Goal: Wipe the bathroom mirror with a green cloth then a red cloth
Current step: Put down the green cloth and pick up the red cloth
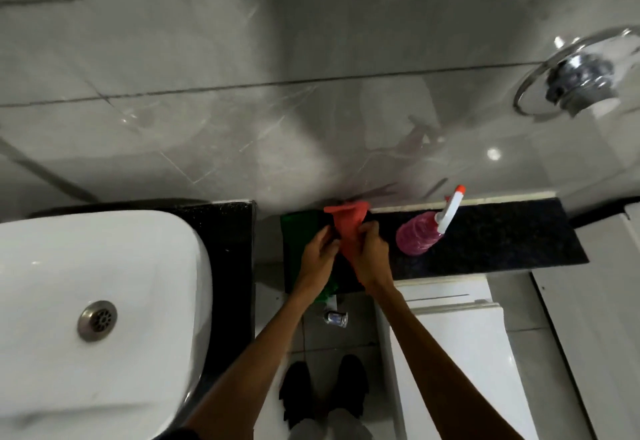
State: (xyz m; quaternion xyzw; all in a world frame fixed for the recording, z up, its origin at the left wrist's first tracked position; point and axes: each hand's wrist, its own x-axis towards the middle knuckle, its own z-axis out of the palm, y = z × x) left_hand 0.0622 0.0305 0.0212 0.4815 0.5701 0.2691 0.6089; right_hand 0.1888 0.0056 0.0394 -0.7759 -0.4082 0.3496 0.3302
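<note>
A red cloth (346,223) is bunched between both my hands over the left end of the black stone shelf (502,238). My left hand (317,252) pinches its left side and my right hand (372,254) grips its right side. A green cloth (298,231) lies flat on the shelf under and left of my left hand, one corner hanging off the front edge. The mirror is not in view; only grey wall tiles fill the upper part.
A pink spray bottle (420,233) with a white trigger stands on the shelf right of my hands. A white basin (97,287) on a black counter is at left. A white toilet cistern (446,304) sits below the shelf. A chrome ring fixture (581,75) is on the wall.
</note>
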